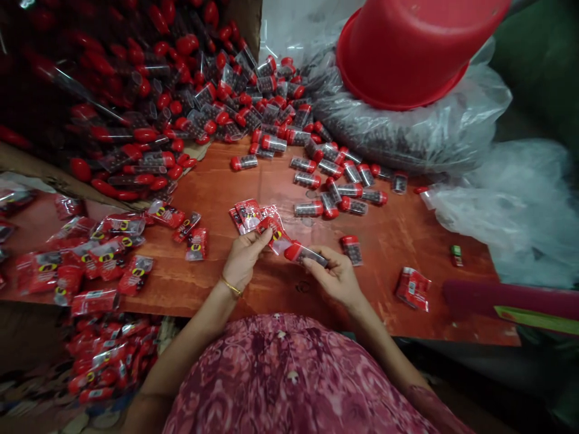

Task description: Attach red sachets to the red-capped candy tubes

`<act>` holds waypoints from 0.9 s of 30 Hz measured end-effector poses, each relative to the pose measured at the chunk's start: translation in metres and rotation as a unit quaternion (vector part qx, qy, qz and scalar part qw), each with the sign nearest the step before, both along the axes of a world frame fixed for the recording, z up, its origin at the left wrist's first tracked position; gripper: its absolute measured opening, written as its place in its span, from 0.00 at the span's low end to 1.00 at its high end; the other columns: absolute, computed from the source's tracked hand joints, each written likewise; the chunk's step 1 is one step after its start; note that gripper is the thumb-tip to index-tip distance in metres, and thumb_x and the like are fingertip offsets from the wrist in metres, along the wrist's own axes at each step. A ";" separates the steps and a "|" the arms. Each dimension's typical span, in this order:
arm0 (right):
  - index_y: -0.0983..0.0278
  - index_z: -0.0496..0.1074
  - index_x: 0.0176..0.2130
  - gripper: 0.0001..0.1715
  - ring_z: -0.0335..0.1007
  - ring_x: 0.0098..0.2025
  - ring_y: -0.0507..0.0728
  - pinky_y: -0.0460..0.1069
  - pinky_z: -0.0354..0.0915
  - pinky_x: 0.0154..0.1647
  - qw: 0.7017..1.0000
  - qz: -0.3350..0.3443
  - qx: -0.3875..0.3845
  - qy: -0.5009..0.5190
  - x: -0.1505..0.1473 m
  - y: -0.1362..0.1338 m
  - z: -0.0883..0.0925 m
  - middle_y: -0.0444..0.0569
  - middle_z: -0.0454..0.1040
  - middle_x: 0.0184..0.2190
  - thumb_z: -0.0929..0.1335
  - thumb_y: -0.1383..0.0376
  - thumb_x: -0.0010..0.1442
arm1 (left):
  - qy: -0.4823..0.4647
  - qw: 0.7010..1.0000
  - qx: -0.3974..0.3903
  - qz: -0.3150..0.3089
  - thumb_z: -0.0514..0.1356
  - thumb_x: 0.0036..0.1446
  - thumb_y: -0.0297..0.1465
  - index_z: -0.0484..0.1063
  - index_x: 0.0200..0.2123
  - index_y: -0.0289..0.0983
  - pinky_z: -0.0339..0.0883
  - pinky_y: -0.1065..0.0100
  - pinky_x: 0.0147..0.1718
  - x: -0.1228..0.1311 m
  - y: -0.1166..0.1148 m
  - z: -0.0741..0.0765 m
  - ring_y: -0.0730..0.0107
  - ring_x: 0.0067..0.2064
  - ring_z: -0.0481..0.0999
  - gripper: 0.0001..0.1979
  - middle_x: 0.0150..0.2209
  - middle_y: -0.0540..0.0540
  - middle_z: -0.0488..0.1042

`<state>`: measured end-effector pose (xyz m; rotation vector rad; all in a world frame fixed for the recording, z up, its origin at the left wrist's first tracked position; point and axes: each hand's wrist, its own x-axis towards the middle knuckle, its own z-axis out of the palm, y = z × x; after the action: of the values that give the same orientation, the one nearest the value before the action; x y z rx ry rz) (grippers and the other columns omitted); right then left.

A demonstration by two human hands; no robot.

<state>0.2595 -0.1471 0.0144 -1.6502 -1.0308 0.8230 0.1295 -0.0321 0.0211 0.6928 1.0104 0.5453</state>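
Note:
My left hand [244, 256] pinches a small red printed plastic bag [275, 236] between thumb and fingers. In my right hand [337, 274] lies a clear tube with a red cap [306, 254], dark contents inside. Its capped end points left and meets the clear edge of the bag; whether it is inside the mouth I cannot tell. More flat red bags [245, 216] lie just beyond my left hand. A single capped tube [351, 249] rests on the table beyond my right hand, and a loose group of capped tubes [332, 205] lies farther off.
A large heap of red-capped tubes [217, 102] spills from a cardboard box at the back left. Filled red packets [108, 253] cover the table's left side, with more below its edge. A red bucket [416, 54] stands on a plastic sack [389, 132]. A red packet [414, 288] lies at right.

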 end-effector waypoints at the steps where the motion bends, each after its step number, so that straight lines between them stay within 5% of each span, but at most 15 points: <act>1: 0.65 0.72 0.30 0.11 0.58 0.21 0.50 0.44 0.56 0.21 1.000 -0.003 -0.002 0.005 0.000 -0.001 0.002 0.42 0.65 0.19 0.67 0.59 0.52 | 0.000 1.000 -0.002 0.002 0.71 0.26 0.45 0.73 0.19 0.33 0.63 0.74 0.23 0.000 0.000 0.000 0.76 0.22 0.70 0.22 0.18 0.50 0.73; 8: 0.65 0.72 0.29 0.10 0.57 0.20 0.49 0.44 0.55 0.19 0.999 -0.005 -0.018 0.046 -0.003 -0.005 0.011 0.42 0.66 0.18 0.67 0.59 0.50 | 0.001 1.000 0.025 -0.006 0.70 0.30 0.45 0.74 0.19 0.33 0.63 0.73 0.27 0.002 0.000 -0.001 0.74 0.25 0.71 0.20 0.22 0.48 0.75; 16: 0.65 0.71 0.28 0.14 0.55 0.18 0.47 0.43 0.54 0.18 0.991 -0.006 -0.053 0.122 -0.006 0.003 0.007 0.40 0.64 0.17 0.68 0.56 0.49 | 0.036 0.988 0.144 -0.030 0.67 0.39 0.41 0.77 0.24 0.34 0.63 0.72 0.32 -0.003 -0.001 -0.009 0.73 0.28 0.71 0.15 0.25 0.48 0.77; 21: 0.65 0.69 0.31 0.17 0.49 0.13 0.45 0.42 0.48 0.13 0.973 -0.001 -0.071 0.220 -0.010 0.005 -0.008 0.39 0.63 0.16 0.67 0.52 0.52 | -0.015 0.993 0.119 -0.010 0.67 0.41 0.39 0.76 0.27 0.34 0.65 0.72 0.32 0.000 -0.005 -0.014 0.74 0.28 0.72 0.14 0.27 0.48 0.78; 27: 0.64 0.69 0.36 0.20 0.51 0.15 0.45 0.43 0.51 0.15 0.981 -0.069 0.001 0.184 -0.018 0.011 -0.018 0.39 0.64 0.19 0.66 0.50 0.53 | -0.060 0.994 0.082 0.027 0.70 0.35 0.36 0.75 0.29 0.35 0.67 0.71 0.37 0.006 -0.012 -0.016 0.75 0.29 0.74 0.16 0.28 0.49 0.78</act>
<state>0.2415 -0.1362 -0.0037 -1.4779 -0.6512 0.9875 0.1351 -0.0437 0.0053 0.7706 0.8803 0.7148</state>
